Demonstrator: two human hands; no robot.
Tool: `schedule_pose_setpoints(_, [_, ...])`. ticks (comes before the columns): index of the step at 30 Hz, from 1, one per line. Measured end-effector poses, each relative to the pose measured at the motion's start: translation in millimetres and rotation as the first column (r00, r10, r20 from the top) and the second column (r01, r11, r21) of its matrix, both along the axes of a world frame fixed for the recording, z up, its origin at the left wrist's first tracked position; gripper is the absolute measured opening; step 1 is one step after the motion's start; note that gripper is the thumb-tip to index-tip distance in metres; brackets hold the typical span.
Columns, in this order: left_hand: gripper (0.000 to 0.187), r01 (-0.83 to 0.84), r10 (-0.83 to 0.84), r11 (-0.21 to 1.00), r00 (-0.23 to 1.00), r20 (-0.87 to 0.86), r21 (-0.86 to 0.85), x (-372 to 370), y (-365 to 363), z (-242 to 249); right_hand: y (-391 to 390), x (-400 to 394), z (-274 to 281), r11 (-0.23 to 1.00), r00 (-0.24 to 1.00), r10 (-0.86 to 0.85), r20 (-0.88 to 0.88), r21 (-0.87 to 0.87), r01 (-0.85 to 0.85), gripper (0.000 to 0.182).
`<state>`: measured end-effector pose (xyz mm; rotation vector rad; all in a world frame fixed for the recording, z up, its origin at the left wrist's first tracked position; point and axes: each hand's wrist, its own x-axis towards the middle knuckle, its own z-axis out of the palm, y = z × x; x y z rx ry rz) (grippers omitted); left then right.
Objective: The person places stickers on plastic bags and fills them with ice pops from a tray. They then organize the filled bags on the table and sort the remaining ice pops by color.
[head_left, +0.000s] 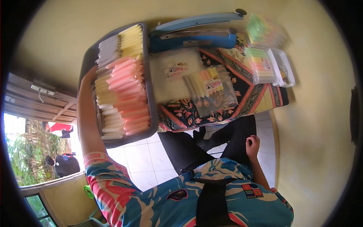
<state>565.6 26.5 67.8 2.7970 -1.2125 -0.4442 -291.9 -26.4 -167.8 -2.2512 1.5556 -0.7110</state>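
Head view shows your left hand (92, 72) inside the grey tub (152, 94), at the wrapped sticks (126, 77); whether its fingers grasp any, you cannot tell. Your right hand (253, 145), fingers loosely clenched, is beside your thigh (241, 132). Right of the tub, patterned cloth (177, 113) covers the bench (261, 96), with a filled bag (212, 84) near the blue sealer (193, 42).

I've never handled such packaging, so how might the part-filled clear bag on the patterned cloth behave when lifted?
The bag would probably sag where it is empty, as its see-through film looks thin. The sticks, lying side by side, should stiffen the rest, but might slide into the spare space.
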Motion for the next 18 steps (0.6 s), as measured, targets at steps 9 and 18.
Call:
schedule_pose_setpoints(9, [0.035,0.051,-0.056,0.995,0.997,0.055,0.087,9.5,-2.2,-43.3,-1.2,0.2,1.0,1.0,1.0,-0.014,0.004,0.01,0.014,0.009])
schedule_pose_setpoints(18, [0.03,0.057,-0.061,0.995,0.997,0.044,0.084,11.7,-1.7,-52.0,-3.4,-1.1,-4.5,1.0,1.0,-0.009,0.008,-0.004,0.009,0.009])
